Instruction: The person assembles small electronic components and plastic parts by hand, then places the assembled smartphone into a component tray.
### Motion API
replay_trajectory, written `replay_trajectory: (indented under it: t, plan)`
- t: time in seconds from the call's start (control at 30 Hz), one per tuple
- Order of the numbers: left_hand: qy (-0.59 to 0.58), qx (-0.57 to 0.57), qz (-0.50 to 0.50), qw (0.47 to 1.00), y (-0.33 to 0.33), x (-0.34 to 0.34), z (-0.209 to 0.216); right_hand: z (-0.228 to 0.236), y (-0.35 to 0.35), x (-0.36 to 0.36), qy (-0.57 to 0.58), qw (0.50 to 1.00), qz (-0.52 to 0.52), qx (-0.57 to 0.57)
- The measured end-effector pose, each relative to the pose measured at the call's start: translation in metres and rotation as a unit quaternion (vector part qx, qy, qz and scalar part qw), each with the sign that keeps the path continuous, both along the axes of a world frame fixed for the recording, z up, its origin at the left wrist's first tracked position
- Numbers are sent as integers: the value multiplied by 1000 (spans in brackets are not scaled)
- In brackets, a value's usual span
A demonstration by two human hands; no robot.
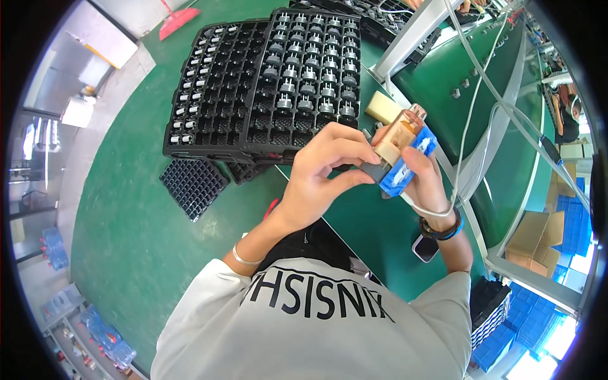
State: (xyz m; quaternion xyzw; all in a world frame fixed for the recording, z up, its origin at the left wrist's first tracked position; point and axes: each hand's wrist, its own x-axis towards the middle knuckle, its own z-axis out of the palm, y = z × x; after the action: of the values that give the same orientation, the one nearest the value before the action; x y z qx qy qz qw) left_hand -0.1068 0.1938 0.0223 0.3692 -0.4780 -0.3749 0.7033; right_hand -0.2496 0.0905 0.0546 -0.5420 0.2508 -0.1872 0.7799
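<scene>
My right hand (429,183) is closed around a tan, partly see-through block-shaped fixture (396,140) with blue tape (399,175) along its side and a white cable by the wrist. At the fixture's near end, the thumb and fingers of my left hand (323,168) pinch a small dark grey plug (375,170). Whether its pins sit inside the fixture is hidden. Just beyond my hands, a black tray (251,120) carries rows of grey plugs (308,75), pins up. A second black tray (218,136) beside it has plugs mainly in its left columns.
A pale yellow block (383,107) lies beyond the fixture. On the green bench, a phone (425,248) lies by my right forearm. White cables (470,136) hang past a metal frame (415,38) on the right. Another tray (193,188) sits lower left; a cardboard box (537,239) stands far right.
</scene>
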Motion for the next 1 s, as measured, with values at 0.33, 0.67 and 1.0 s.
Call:
replay_trajectory:
  t: [0.33, 0.67, 1.0]
  plan:
    - [-415, 111, 322, 843, -31, 92, -9, -61, -98, -30, 78, 944, -144, -288]
    - [-649, 182, 290, 680, -62, 156, -42, -77, -96, -20, 267, 813, -112, -505]
    - [-285, 167, 223, 917, -48, 149, -14, -90, -102, -18, 174, 783, -175, -571]
